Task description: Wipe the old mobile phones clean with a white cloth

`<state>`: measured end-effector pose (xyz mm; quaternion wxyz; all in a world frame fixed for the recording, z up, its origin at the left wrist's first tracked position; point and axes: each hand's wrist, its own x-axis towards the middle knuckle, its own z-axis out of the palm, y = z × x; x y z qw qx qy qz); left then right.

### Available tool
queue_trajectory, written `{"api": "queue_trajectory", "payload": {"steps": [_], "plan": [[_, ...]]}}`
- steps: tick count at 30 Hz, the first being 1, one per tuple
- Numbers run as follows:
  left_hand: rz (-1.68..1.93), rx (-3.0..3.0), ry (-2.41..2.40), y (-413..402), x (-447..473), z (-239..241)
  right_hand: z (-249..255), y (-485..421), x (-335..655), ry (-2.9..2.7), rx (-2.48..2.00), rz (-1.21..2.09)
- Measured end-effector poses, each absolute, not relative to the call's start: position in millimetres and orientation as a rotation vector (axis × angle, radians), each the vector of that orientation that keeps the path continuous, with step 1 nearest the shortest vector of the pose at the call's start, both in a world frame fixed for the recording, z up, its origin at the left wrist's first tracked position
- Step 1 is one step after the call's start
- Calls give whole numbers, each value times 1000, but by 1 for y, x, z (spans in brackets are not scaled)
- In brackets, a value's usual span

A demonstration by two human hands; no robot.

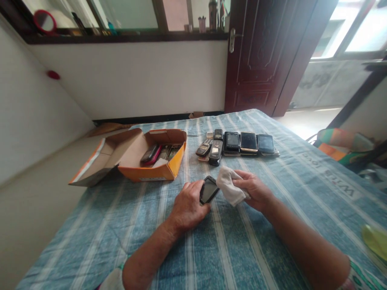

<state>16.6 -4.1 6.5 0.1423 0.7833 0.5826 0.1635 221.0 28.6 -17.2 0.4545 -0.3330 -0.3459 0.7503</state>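
My left hand (191, 206) is closed around a dark mobile phone (209, 189), its screen tilted up toward me. A bunched white cloth (231, 186) is pinched in my right hand (256, 189), just right of the phone; whether cloth and phone touch I cannot tell. Beyond my hands lie several old phones in a group, among them a dark keypad phone (215, 152) and a black touchscreen phone (232, 141). To their right are a gold-edged phone (248, 142) and a grey-screened phone (266, 143), some of these stacked on others.
An orange cardboard box (151, 173) stands at the left with its lid folded open, and a pink-edged phone (151, 154) lies inside among other items. Everything rests on a blue striped cloth (193, 257). Something yellow-green (375, 241) sits at the right edge.
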Motion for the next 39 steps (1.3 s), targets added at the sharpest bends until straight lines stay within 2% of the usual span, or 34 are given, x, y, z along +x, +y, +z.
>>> {"api": "queue_trajectory", "payload": {"steps": [5,7,13,22,26,39], "plan": [[493,2260,1671,-5,16,4,-20,29,220,-897,-941,1753],[492,2258,1674,-6,15,3,-20,30,219,-985,-1037,1548],[502,2262,1664,-5,15,-1,-30,28,217,-1584,-1219,623],[508,2241,1638,-5,13,-3,-33,11,194,-2319,-1101,-17],[520,2234,1625,-4,12,-3,-28,16,184,-2413,-1175,-77],[588,2187,1582,-6,15,-2,-23,27,180,-2462,-1208,95]]}}
